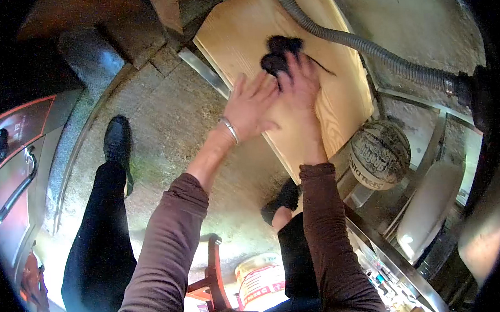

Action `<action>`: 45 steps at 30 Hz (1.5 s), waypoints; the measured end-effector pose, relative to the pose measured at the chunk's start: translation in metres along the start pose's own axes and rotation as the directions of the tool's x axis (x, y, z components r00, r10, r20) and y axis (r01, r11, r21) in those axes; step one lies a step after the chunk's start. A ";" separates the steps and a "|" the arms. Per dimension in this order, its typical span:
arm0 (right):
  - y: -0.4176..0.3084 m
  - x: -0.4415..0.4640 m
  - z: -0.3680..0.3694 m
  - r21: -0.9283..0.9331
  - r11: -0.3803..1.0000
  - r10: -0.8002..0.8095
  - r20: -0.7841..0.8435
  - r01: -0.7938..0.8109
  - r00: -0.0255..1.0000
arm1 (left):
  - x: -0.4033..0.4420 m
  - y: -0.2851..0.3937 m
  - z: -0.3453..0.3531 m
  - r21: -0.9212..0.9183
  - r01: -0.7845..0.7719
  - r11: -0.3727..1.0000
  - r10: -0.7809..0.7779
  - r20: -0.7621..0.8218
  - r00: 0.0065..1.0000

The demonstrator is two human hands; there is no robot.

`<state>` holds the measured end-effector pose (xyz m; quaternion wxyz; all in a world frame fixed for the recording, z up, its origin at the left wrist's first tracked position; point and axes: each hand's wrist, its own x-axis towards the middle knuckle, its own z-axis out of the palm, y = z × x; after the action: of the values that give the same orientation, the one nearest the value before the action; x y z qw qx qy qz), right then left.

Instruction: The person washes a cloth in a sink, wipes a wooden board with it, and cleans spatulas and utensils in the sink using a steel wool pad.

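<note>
A dark black bundle (279,61) of two lumps lies on a pale wooden board (338,117); its kind is not clear. A thin dark strand trails from it to the right. My right hand (302,85) is over the board, its fingers outstretched and blurred, fingertips overlapping the bundle's near edge. Whether they press on it I cannot tell. My left hand (253,106), with a silver bracelet (229,130) at the wrist, is spread at the board's left edge. Its fingertips point toward the bundle, and nothing shows in its grasp.
A grey corrugated hose (363,47) crosses the board's far right corner. Right of the board sits a worn basketball (380,153). Near my legs are a reddish wooden frame (213,271), a white-and-red container (261,282) and an open drawer (391,256). A handled cabinet (19,185) stands left.
</note>
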<state>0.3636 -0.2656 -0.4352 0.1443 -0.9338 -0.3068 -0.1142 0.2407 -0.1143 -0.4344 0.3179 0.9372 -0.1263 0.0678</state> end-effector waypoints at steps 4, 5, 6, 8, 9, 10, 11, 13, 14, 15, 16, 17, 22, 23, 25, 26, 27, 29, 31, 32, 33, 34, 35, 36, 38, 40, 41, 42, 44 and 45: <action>-0.075 0.084 0.019 0.095 0.973 -0.219 0.090 0.210 0.972 | 0.002 -0.001 -0.017 -0.032 -0.052 0.998 0.058 0.194 0.979; -0.077 0.107 0.036 0.037 0.970 -0.244 0.087 0.242 0.966 | 0.002 -0.002 -0.015 -0.010 -0.070 0.998 0.070 0.155 0.985; -0.076 0.128 0.049 0.011 0.966 -0.258 0.016 0.258 0.966 | 0.001 -0.003 -0.012 0.013 -0.087 0.996 0.085 0.120 0.989; -0.063 0.170 0.067 -0.106 0.972 -0.213 -0.011 0.211 0.977 | 0.002 0.000 -0.016 0.038 -0.099 0.994 0.092 0.148 0.985; -0.059 0.182 0.079 -0.276 0.946 -0.191 -0.052 0.170 0.980 | 0.002 -0.004 -0.009 0.057 -0.102 0.993 0.093 0.133 0.987; -0.070 0.179 0.072 -0.236 0.955 -0.199 -0.064 0.178 0.978 | -0.001 -0.007 0.004 0.074 -0.098 0.992 0.089 0.116 0.989; -0.083 0.166 0.062 -0.199 0.962 -0.207 -0.073 0.189 0.976 | -0.003 -0.008 0.006 0.060 -0.086 0.995 0.077 0.131 0.988; -0.106 0.138 0.048 -0.067 0.960 -0.275 -0.031 0.272 0.961 | -0.006 -0.008 0.009 0.032 -0.059 0.998 0.054 0.159 0.986; -0.113 0.120 0.045 0.031 0.941 -0.337 0.018 0.336 0.941 | -0.006 -0.009 0.008 0.009 -0.040 0.999 0.037 0.242 0.969; -0.119 0.101 0.032 0.063 0.917 -0.398 0.096 0.393 0.912 | -0.008 -0.009 0.009 -0.100 -0.043 0.994 0.056 0.133 0.990; -0.127 0.082 0.020 0.102 0.889 -0.458 0.169 0.446 0.873 | -0.010 -0.010 0.009 -0.204 -0.068 0.977 0.074 0.021 0.997; -0.123 0.066 0.011 0.165 0.898 -0.435 0.192 0.408 0.880 | -0.012 -0.010 0.007 -0.246 0.016 0.969 0.035 0.204 0.978; -0.045 0.026 -0.019 0.185 0.958 -0.252 0.163 0.221 0.954 | -0.003 -0.005 -0.017 -0.111 -0.023 0.994 0.059 0.337 0.939; -0.024 0.022 -0.022 0.162 0.967 -0.218 0.134 0.196 0.967 | -0.005 -0.006 -0.013 -0.053 -0.157 0.986 0.163 0.113 0.980; 0.017 0.017 -0.023 0.071 0.995 -0.078 0.077 0.072 0.994 | -0.004 -0.005 -0.006 -0.075 -0.146 0.987 0.152 0.083 0.985; 0.040 0.015 -0.022 0.029 1.000 -0.014 0.043 0.012 0.999 | -0.002 -0.006 -0.007 -0.081 -0.150 0.985 0.157 0.084 0.984; 0.063 0.014 -0.022 0.042 0.999 0.037 -0.048 -0.035 0.998 | -0.002 -0.006 -0.008 -0.085 -0.150 0.985 0.158 0.089 0.983; 0.094 0.020 -0.028 -0.137 0.977 0.140 -0.153 -0.161 0.978 | 0.000 -0.004 -0.011 -0.075 -0.148 0.986 0.155 0.103 0.982; 0.121 0.050 -0.021 -0.250 0.913 0.318 -0.053 -0.321 0.946 | 0.000 -0.005 -0.009 -0.072 -0.154 0.985 0.160 0.101 0.982; 0.134 0.069 -0.015 -0.313 0.866 0.409 -0.007 -0.390 0.913 | 0.001 -0.004 -0.010 -0.080 -0.144 0.986 0.152 0.102 0.983; 0.150 0.086 -0.003 -0.252 0.871 0.432 -0.021 -0.422 0.902 | 0.001 -0.003 -0.010 -0.076 -0.144 0.987 0.152 0.100 0.983; 0.163 0.105 0.014 -0.072 0.925 0.368 -0.067 -0.372 0.927 | 0.002 -0.004 -0.009 -0.071 -0.145 0.987 0.152 0.101 0.983; 0.179 0.129 0.038 0.225 0.952 0.247 -0.151 -0.210 0.957 | 0.002 -0.005 -0.009 -0.062 -0.147 0.987 0.153 0.105 0.983; 0.183 0.147 0.046 0.411 0.911 0.115 -0.205 -0.021 0.972 | 0.002 -0.005 -0.008 -0.067 -0.142 0.988 0.148 0.110 0.983; 0.138 0.180 0.012 0.410 0.889 -0.142 -0.183 0.207 0.973 | 0.002 -0.005 -0.007 -0.074 -0.132 0.988 0.140 0.120 0.983; 0.114 0.204 0.010 0.352 0.876 -0.300 -0.139 0.330 0.944 | 0.003 -0.007 -0.006 -0.065 -0.135 0.989 0.142 0.114 0.983; 0.109 0.211 0.013 0.289 0.898 -0.319 -0.095 0.333 0.943 | 0.002 -0.006 -0.004 -0.072 -0.138 0.988 0.146 0.116 0.982; 0.108 0.215 0.017 0.218 0.917 -0.332 -0.043 0.333 0.942 | 0.002 -0.003 -0.005 -0.060 -0.101 0.993 0.109 0.148 0.983; 0.119 0.216 0.017 0.055 0.941 -0.336 0.076 0.333 0.939 | 0.002 -0.002 -0.005 0.018 -0.106 0.994 0.102 0.158 0.982; 0.137 0.209 0.017 -0.032 0.943 -0.323 0.141 0.330 0.936 | 0.003 0.000 -0.005 0.049 -0.115 0.992 0.105 0.163 0.981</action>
<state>0.6130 -0.2522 -0.4155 0.0766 -0.8791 -0.4632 -0.0822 0.2434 -0.1118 -0.4296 0.2751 0.9401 -0.2010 0.0132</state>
